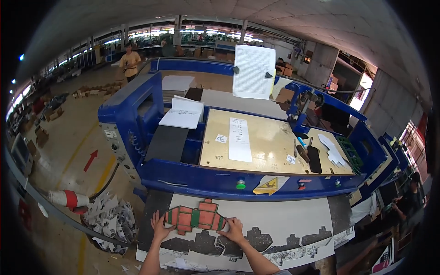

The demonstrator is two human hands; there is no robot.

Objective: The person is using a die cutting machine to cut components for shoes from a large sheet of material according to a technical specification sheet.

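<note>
We see left hand (159, 227) flat, fingers spread, pressing left end of red-green cutting die (196, 218); right hand (233, 229) flat on right end. Die lies on grey sheet (275, 220), just below blue machine (238, 181). Nothing gripped.

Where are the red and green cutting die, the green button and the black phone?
Red and green cutting die (196, 218), head view, middle of its frame.
Green button (240, 184), head view, its cap.
Black phone (314, 159), head view, middle of its back.

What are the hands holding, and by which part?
Both hands, left and right, press the red-and-green cross-shaped cutting die at its two ends, flat on the grey sheet.
</note>
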